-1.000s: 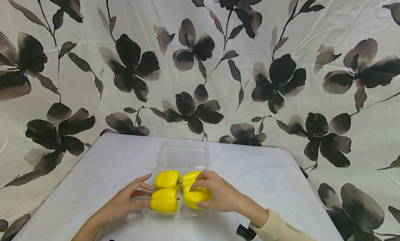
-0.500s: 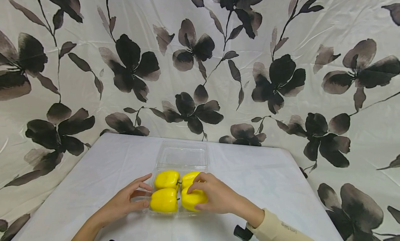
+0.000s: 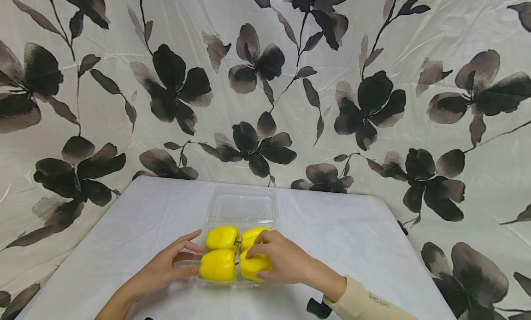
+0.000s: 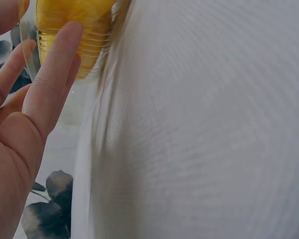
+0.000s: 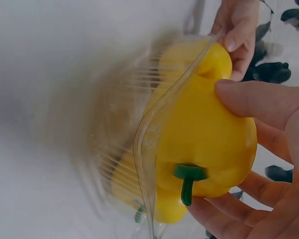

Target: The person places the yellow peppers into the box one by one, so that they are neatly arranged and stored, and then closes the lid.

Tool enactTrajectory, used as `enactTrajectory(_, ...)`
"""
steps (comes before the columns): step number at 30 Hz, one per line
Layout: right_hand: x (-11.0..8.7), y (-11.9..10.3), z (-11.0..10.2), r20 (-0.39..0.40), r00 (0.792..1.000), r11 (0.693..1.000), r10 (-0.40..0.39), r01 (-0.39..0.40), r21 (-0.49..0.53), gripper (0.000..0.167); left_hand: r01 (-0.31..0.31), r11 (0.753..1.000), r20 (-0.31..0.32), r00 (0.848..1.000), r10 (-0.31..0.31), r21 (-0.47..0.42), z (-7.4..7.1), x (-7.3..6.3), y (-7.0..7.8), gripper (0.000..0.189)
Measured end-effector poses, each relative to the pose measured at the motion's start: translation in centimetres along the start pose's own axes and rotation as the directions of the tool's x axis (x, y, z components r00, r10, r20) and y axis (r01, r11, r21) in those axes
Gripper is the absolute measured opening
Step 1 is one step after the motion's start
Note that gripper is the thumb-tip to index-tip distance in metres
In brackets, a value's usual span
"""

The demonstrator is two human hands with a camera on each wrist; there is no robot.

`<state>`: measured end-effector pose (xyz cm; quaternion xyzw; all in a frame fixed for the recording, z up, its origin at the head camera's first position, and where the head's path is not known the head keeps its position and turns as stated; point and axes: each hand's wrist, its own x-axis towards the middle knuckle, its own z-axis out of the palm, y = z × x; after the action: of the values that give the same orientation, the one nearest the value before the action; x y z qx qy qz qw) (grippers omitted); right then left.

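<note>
My right hand [image 3: 288,260] holds a yellow bell pepper [image 3: 252,266] at the near right of a clear plastic clamshell box [image 3: 199,278]. Its thumb and fingers lie around the pepper [image 5: 204,139], whose green stem [image 5: 188,181] shows in the right wrist view. The three other yellow peppers sit in the box: near left [image 3: 217,265], far left [image 3: 221,238] and far right [image 3: 250,237], the last partly covered by my right hand. At the box's left side my left hand [image 3: 176,262] rests with extended fingers [image 4: 55,74] touching the ribbed wall.
The clear lid [image 3: 242,207] lies open behind the box on the white-covered table [image 3: 332,228]. A floral cloth [image 3: 265,94] hangs behind the table's far edge. A black object [image 3: 318,308] shows by the right sleeve.
My right hand has moved slightly left with its pepper, bringing it closer to the near-left pepper. My left hand has stayed in place.
</note>
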<state>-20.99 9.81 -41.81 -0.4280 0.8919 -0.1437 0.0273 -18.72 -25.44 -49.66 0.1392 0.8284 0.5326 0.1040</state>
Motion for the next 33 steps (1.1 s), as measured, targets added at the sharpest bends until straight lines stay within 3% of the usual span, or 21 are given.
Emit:
enactTrajectory(9, 0.0, -0.4, 0.9, -0.020, 0.999, 0.999, 0.025, -0.025, -0.042, 0.036, 0.003, 1.000, 0.006, 1.000, -0.002, -0.010, 0.0, 0.1, -0.1, 0.042)
enactTrajectory(17, -0.3, 0.1, 1.6, -0.047, 0.999, 1.000, 0.004, -0.005, -0.019, 0.037, 0.018, 1.000, 0.009, 1.000, -0.018, -0.018, -0.1, 0.1, -0.1, 0.041)
enactTrajectory(23, -0.2, 1.2, 0.6, 0.022, 0.998, 0.998, -0.065, 0.064, 0.022, 0.039, 0.019, 1.000, 0.006, 1.000, -0.019, -0.019, 0.0, 0.1, -0.2, 0.042)
enactTrajectory(28, -0.1, 2.1, -0.4, 0.110, 0.990, 0.993, -0.087, 0.078, 0.086, 0.044, 0.006, 1.000, 0.008, 1.000, -0.006, -0.022, 0.0, 0.1, -0.3, 0.042)
enactTrajectory(33, -0.1, 2.5, -0.4, 0.119, 0.988, 0.992, -0.094, 0.083, 0.098, 0.046, 0.010, 1.000, 0.006, 1.000, -0.009, -0.015, 0.0, 0.0, -0.1, 0.042)
